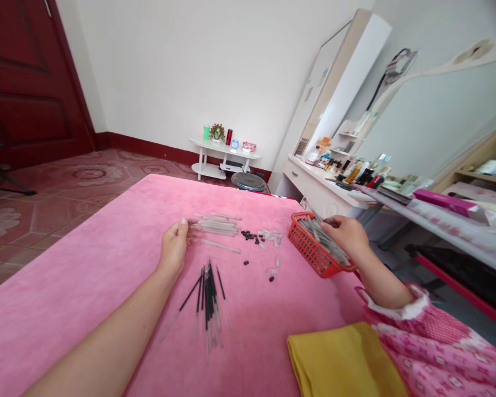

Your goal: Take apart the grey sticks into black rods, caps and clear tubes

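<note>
My left hand (174, 242) rests on its side at the left ends of a row of clear pen barrels (219, 226), fingers stretched toward them and partly blurred. One barrel lies slightly apart, nearer me. My right hand (349, 237) is over an orange-red plastic basket (310, 251) packed with greyish, slender tubes (320, 234). Its fingers are bent together at the basket's far edge, and what they pinch is hard to make out. Between the hands lie small black plugs (250, 236) and short clear caps (273, 237). Closer to me, black-and-clear pen refills (209, 298) form a loose fan.
A pink cloth (107, 264) covers the table. Folded mustard-yellow fabric (343, 358) lies at the near right, beside my pink sleeve (430, 336). To the right stands a white dressing table (301, 175) with bottles. A low white stand (206, 144) is against the far wall.
</note>
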Demonstrator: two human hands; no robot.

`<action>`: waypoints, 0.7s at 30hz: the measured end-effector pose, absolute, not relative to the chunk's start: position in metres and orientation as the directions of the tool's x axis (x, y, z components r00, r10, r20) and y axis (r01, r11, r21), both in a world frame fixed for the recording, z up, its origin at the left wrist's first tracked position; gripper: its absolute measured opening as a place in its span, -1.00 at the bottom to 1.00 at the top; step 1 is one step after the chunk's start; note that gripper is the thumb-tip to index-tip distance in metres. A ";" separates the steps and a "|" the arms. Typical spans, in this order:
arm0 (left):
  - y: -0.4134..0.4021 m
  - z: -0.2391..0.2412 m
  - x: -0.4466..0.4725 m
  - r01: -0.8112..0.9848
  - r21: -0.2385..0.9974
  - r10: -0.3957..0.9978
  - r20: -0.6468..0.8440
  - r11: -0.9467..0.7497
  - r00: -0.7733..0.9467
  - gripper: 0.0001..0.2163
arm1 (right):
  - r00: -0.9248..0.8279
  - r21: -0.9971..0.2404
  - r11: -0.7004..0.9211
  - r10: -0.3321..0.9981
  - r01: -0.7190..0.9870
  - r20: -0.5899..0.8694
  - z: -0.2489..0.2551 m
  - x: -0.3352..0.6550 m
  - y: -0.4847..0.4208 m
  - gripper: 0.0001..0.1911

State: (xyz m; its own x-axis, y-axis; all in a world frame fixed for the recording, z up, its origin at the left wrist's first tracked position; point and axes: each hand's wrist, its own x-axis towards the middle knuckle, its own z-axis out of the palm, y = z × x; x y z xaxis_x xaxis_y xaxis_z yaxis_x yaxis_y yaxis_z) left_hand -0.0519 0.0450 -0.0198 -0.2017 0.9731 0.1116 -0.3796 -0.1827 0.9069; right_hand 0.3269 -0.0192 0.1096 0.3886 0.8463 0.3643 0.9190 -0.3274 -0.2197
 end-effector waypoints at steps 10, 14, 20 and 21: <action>0.044 -0.020 -0.050 -0.334 0.927 0.976 0.112 -0.171 -0.189 -0.55 | 0.465 0.018 -0.479 0.861 0.878 0.207 0.096 0.365 -0.016 -0.63; 0.043 -0.020 -0.051 -0.340 0.927 0.976 0.097 -0.160 -0.194 -0.55 | 0.436 0.009 -0.445 0.880 0.895 0.188 0.096 0.340 -0.004 -0.54; 0.044 -0.020 -0.051 -0.363 0.916 0.974 0.101 -0.171 -0.205 -0.57 | 0.465 0.054 -0.472 0.879 0.880 0.109 0.108 0.326 0.007 -0.69; 0.045 -0.021 -0.050 -0.364 0.915 0.973 0.105 -0.174 -0.204 -0.57 | 0.448 0.058 -0.460 0.882 0.886 0.144 0.110 0.322 0.007 -0.69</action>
State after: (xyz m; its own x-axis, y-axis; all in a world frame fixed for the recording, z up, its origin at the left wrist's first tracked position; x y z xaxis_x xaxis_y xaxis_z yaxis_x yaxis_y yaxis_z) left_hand -0.0504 0.0450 -0.0209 -0.2035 0.9735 0.1046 -0.3637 -0.1744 0.9151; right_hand 0.3218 0.0070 0.1098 0.4482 0.8824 0.1435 0.8862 -0.4596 0.0582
